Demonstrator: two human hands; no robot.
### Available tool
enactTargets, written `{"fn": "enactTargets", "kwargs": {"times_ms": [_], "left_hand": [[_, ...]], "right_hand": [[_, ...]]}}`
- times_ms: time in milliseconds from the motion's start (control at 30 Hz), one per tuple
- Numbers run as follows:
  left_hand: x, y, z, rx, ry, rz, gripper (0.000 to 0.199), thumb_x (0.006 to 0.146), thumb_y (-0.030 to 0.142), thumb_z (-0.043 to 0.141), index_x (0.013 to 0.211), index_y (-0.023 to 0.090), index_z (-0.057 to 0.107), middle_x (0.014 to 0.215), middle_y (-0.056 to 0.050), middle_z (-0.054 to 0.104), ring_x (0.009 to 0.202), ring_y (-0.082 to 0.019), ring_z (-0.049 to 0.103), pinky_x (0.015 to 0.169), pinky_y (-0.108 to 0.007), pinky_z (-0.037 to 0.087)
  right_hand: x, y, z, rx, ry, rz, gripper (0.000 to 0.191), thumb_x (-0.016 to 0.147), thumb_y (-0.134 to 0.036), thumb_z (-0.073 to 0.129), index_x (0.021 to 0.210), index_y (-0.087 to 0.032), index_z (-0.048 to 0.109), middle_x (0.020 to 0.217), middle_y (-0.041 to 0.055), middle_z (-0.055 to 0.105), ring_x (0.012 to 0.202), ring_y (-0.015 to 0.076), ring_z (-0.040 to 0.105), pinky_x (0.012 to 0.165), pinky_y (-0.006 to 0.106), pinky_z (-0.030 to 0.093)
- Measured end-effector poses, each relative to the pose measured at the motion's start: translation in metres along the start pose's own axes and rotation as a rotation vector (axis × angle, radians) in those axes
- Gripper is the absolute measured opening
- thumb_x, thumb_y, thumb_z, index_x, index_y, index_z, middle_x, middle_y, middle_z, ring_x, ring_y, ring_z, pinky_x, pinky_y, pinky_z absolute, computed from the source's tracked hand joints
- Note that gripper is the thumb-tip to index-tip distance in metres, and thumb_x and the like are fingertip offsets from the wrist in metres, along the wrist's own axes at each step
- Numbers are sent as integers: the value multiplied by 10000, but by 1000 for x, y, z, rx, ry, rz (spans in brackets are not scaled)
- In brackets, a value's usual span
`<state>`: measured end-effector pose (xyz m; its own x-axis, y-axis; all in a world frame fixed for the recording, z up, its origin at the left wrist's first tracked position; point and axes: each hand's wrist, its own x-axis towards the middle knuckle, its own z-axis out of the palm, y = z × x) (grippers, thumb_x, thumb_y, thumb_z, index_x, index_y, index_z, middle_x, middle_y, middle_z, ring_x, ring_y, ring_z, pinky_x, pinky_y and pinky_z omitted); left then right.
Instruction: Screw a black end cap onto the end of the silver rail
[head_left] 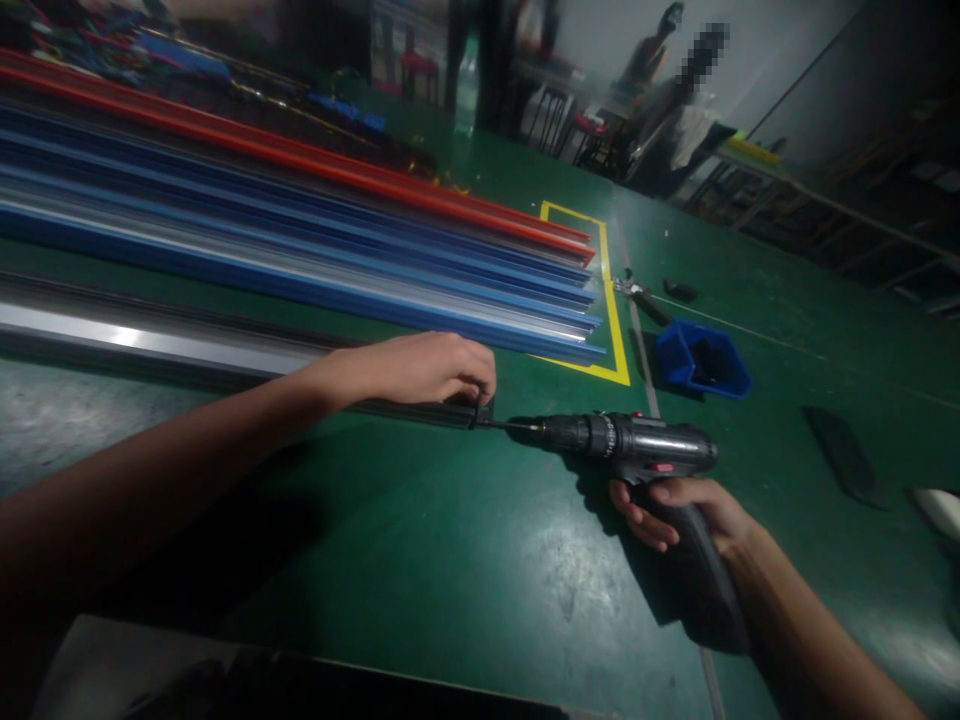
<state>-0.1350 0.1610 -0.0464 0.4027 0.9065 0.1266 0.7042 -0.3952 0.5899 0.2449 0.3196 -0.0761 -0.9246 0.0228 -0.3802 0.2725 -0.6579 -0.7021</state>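
Note:
My right hand [675, 505] is wrapped round the handle of a black cordless drill [630, 440], which lies level and points left. The drill's long bit reaches the end of a dark metal profile with a silvery strip [172, 335]. Over that end bends my left hand [442, 370], fingers curled down at a small black end piece [484, 412]. Whether the fingers pinch this piece or only press on it is partly hidden by the hand. The bit's tip meets the end piece just below the fingertips.
Blue profiles [337, 270] and a red profile [360, 170] lie side by side behind, ending inside a yellow taped outline [619, 345]. A blue bin [701, 360], pliers-like tool [641, 297] and dark flat object [844, 455] lie right. A bottle [466, 90] stands at the back.

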Motion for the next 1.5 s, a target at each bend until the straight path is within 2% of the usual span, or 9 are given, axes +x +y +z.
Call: {"fn": "enactTargets", "kwargs": {"times_ms": [367,700,1500], "left_hand": [[1,-1,-1,-4,1,4,213,942,100,536,929,209,719,979,-22,699,869,-131,635,792,-225,441],[1,1,-1,-1,4,3,223,927,89,540,929,214,725,998,-19,699,878,-129,636,782,-227,437],[1,-1,-1,4,13,23,215,941,105,539,923,213,724,977,-26,702,866,-134,638,778,-225,441]], "right_hand": [[1,0,0,-25,-15,-5,292,874,-243,694,1086,-51,755,872,91,710,531,56,527,567,208,542],[-1,0,3,-42,50,11,286,857,-263,721,1032,-40,760,829,88,701,473,46,487,513,203,514],[0,2,2,-50,32,-10,245,870,-266,710,976,-46,737,779,51,653,466,37,444,505,191,513]]}}
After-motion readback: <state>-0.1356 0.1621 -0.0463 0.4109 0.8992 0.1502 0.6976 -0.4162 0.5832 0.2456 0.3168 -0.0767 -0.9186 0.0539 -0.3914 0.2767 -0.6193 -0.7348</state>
